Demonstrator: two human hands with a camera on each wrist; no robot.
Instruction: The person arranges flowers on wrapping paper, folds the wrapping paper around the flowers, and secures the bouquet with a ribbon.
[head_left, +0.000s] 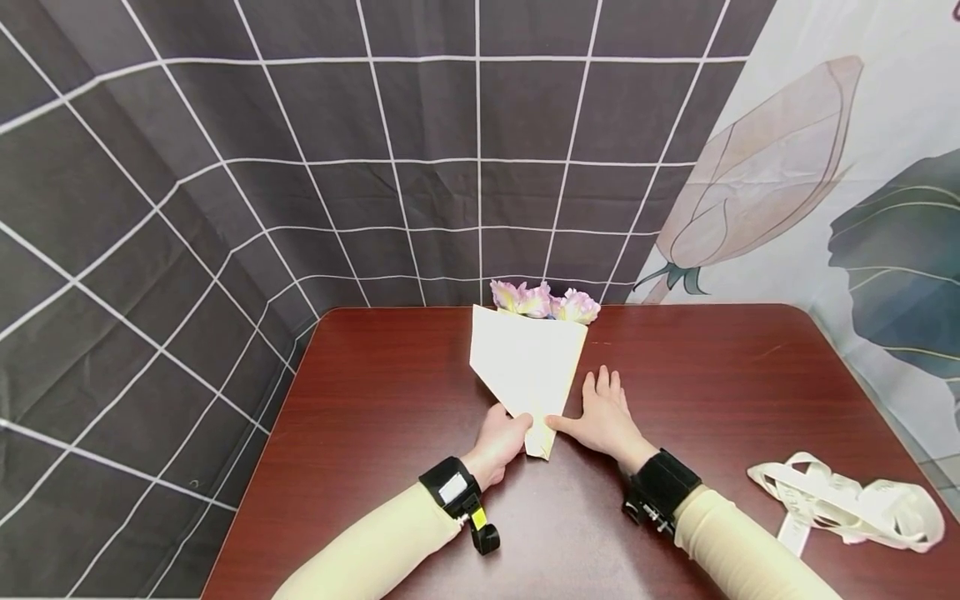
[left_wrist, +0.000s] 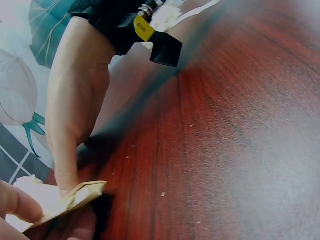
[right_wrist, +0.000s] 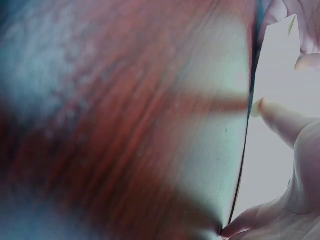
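A bouquet of pink-and-white flowers (head_left: 533, 300), wrapped in cream paper (head_left: 528, 354), lies on the table with its blooms toward the far edge. My left hand (head_left: 501, 437) grips the narrow lower end from the left, thumb on top and fingers underneath, as the left wrist view shows. On the other side, my right hand (head_left: 606, 421) has its thumb against the wrapper near that narrow end. Its other fingers stretch forward, spread away from the thumb, beside the paper's right edge. Folded paper (left_wrist: 90, 190) shows at the tip in the left wrist view.
A loose heap of cream ribbon (head_left: 847, 500) lies at the right side of the reddish-brown wooden table (head_left: 390, 375). A dark gridded cloth (head_left: 420, 192) hangs behind and to the left; a flower-printed cloth (head_left: 780, 167) hangs at the right.
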